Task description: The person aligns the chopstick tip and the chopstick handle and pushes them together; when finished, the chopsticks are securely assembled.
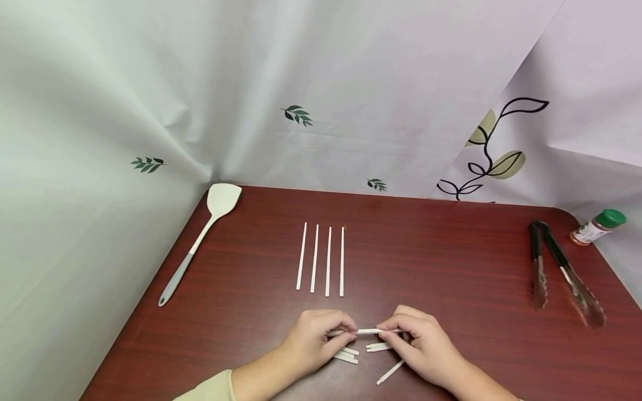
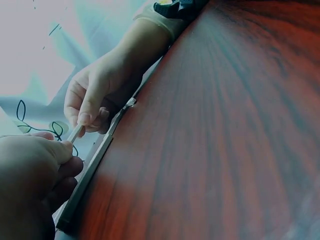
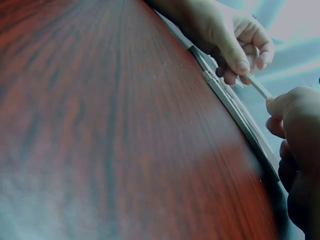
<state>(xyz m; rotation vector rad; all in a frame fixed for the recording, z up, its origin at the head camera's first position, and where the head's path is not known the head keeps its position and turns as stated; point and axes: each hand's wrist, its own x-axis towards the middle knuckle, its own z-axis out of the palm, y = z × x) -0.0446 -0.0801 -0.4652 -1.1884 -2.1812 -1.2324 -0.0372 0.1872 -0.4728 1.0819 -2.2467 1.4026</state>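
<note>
Between my two hands is a thin white stick (image 1: 368, 331), raised off the table and nearly level. My left hand (image 1: 313, 340) pinches its left part between thumb and fingers, and my right hand (image 1: 426, 345) pinches its right part. Whether it is one piece or two joined ones is hidden by the fingers. Short white sticks (image 1: 347, 359) lie under the left hand, partly covered by it. Near the right hand lie more short sticks (image 1: 378, 347) and a slanted one (image 1: 390, 372), with narrower stepped ends.
Several long white sticks (image 1: 328, 262) lie in a row beyond the hands. A white spatula (image 1: 200, 239) with a grey handle is at the left edge. On the right are tongs (image 1: 564, 267) and a green-capped spice jar (image 1: 597, 227). A patterned curtain (image 1: 351, 83) encloses the table (image 1: 431, 256).
</note>
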